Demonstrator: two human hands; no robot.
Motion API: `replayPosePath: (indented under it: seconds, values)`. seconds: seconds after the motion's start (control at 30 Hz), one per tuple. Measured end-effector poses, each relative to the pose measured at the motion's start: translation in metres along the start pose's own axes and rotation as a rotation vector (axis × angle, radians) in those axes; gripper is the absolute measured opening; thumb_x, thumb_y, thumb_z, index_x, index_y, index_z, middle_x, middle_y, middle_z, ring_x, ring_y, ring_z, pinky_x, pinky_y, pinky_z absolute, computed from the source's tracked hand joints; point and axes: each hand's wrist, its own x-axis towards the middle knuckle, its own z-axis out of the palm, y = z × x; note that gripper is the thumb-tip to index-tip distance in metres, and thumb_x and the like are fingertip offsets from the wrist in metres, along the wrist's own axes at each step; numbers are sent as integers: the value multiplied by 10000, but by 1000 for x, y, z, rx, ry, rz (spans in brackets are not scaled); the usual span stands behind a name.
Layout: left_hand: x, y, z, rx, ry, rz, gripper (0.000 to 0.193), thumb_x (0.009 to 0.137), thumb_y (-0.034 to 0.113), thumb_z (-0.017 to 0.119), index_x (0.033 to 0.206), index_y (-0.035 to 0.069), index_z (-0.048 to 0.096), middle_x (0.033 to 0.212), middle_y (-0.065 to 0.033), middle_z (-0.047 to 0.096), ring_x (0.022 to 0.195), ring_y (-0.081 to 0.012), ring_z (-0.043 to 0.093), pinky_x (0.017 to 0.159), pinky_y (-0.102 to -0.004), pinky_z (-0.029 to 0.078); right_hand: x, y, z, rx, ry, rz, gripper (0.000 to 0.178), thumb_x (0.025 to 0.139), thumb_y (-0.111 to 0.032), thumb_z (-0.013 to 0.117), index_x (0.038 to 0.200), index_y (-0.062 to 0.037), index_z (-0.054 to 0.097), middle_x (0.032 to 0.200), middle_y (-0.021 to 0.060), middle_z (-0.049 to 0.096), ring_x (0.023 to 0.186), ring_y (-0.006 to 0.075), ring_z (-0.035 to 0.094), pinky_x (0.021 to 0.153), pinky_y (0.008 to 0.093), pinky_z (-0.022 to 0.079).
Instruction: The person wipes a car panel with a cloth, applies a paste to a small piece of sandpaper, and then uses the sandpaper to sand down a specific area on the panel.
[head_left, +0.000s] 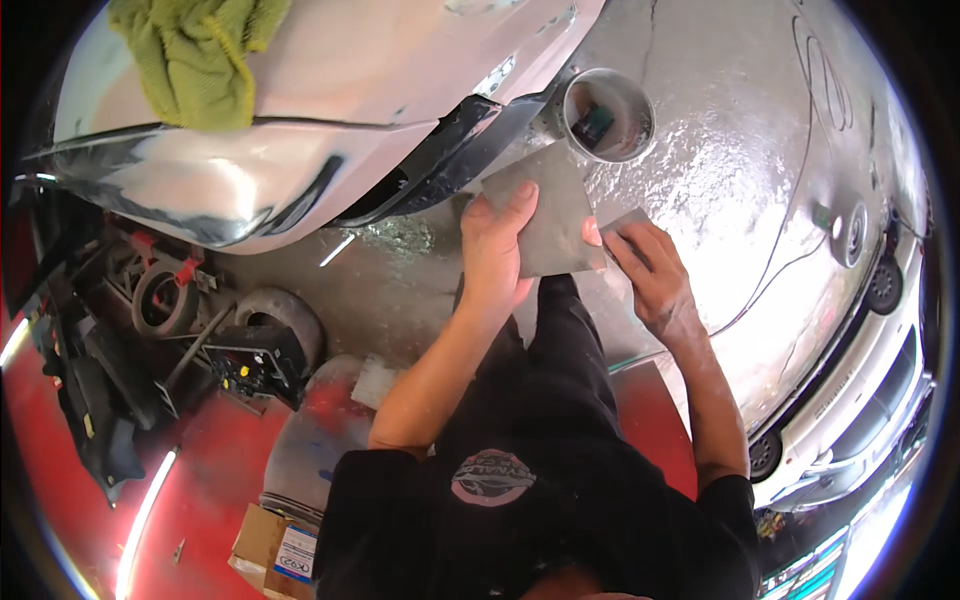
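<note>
In front of my body, my left hand (498, 240) grips a grey sheet of sandpaper (556, 215), its thumb lying across the face. My right hand (650, 265) is closed at the sheet's right side, with the thumb tip against the edge. A smaller grey piece (626, 219) shows between the right fingers; I cannot tell whether it is joined to the sheet. Just beyond the sheet stands a round bucket (645, 120) with a dark green object (594, 125) in it. To the left is a car body (330, 70) with patchy pale paint.
A green cloth (205, 60) lies on the car. The floor (700, 180) is wet and shiny. Tyres (285, 315) and loose parts lie at left, near a cardboard box (258, 540). A hose (790, 215) runs along the right, before a white car (860, 400).
</note>
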Motion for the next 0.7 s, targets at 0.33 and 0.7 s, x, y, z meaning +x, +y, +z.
replayPosePath:
  seconds: [0.33,0.7]
  values:
    - [25,-57,-16,347,37,260,272,1068,280,603,1026,22,678,929,63,613,816,-16,486,692,-207,388,17,24,27,-34,64,-137,404,749,-68,692,1152,-68,717,1136,146,634,1079,372,601,947,499,503]
    - [52,-66,-20,76,160,212,261,1026,271,671,1066,13,657,1016,-27,683,880,-102,640,785,-270,521,23,45,11,159,64,-138,427,748,36,635,1161,-36,714,1166,173,642,1138,411,599,968,491,521]
